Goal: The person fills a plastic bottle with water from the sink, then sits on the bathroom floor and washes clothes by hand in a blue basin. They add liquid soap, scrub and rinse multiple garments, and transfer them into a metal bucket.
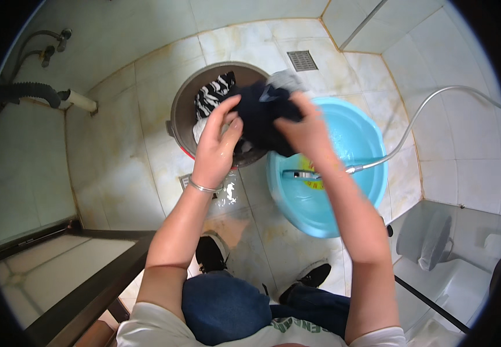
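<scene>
My right hand (307, 130) grips a dark navy garment (261, 119) over the gap between a brown bucket (181, 99) and a light-blue plastic basin (374, 126). A pale grey cloth part (286, 80) shows at the garment's upper end; whether it belongs to it I cannot tell. At the garment's left edge is my left hand (216, 143), wet, thumb and forefinger apart with no cloth visible between them. Inside the bucket lie a black-and-white patterned cloth (212, 96) and a white cloth (198, 129), partly hidden by my left hand.
A shower head (300, 174) lies in the basin's water, its metal hose (419, 110) running right. Floor drains are behind the bucket (302, 60) and near my left wrist (185, 181). A dark frame (102, 277) stands at left; a glass panel (424, 234) at right.
</scene>
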`<move>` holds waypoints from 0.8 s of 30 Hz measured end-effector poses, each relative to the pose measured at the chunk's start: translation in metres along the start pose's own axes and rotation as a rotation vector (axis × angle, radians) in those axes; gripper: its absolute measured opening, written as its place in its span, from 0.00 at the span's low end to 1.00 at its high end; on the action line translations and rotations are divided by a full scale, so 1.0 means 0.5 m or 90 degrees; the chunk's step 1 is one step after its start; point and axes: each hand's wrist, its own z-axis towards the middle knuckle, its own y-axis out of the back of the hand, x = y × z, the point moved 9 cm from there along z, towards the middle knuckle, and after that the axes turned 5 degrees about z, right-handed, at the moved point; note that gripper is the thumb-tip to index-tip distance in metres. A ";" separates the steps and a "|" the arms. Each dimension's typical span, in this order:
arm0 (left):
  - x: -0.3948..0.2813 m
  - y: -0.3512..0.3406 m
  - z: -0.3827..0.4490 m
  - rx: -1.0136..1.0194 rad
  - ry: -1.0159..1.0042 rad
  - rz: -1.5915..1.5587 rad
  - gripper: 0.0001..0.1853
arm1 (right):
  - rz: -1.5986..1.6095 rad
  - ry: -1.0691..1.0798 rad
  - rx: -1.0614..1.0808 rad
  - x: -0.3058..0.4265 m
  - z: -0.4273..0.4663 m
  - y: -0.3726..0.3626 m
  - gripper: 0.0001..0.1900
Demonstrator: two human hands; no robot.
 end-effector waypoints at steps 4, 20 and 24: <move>-0.065 -0.028 0.034 -0.038 -0.072 0.154 0.18 | 0.094 -0.126 -0.085 0.050 -0.017 0.211 0.20; 0.151 -0.102 -0.064 0.276 -0.170 0.959 0.08 | -0.306 -0.059 0.215 -0.158 -0.232 -0.017 0.41; 0.150 -0.122 -0.065 0.312 -0.219 0.977 0.03 | -0.380 -0.099 0.381 -0.164 -0.360 -0.090 0.50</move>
